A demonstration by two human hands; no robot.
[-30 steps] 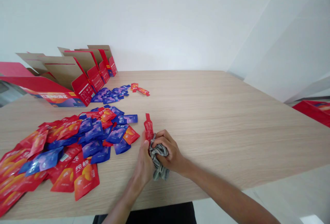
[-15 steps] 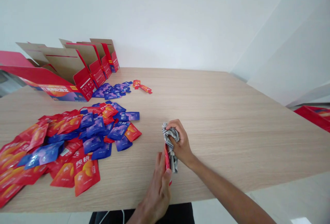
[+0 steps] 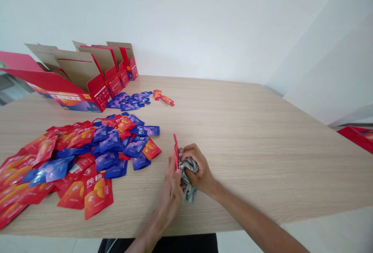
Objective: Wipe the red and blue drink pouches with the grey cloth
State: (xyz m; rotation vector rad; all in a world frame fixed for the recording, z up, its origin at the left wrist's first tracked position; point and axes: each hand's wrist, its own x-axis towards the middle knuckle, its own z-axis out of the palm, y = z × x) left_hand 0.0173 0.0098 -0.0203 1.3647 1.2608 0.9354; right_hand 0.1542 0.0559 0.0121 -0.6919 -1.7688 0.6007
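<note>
Above the front part of the table, my left hand (image 3: pixel 171 191) holds a red pouch (image 3: pixel 176 152) edge-on, so its printed face is turned out of sight. My right hand (image 3: pixel 200 169) is closed around a crumpled grey striped cloth (image 3: pixel 188 165) and presses it to the right side of the pouch. The lower part of the pouch is hidden by my left hand and the cloth. To the left of my hands lies a spread pile of red pouches (image 3: pixel 97 192) and blue pouches (image 3: pixel 110 161).
Several open red cartons (image 3: pixel 99 93) stand in a row at the back left. In front of them lie small blue sachets (image 3: pixel 131 101) and two small red-orange pieces (image 3: pixel 167 100). Another red box (image 3: pixel 357 137) shows at the right edge, beyond the wooden table (image 3: pixel 233 128).
Both hands have shifted slightly left with the pouch and cloth. The cloth has moved down along the pouch, whose top edge now sticks out above it.
</note>
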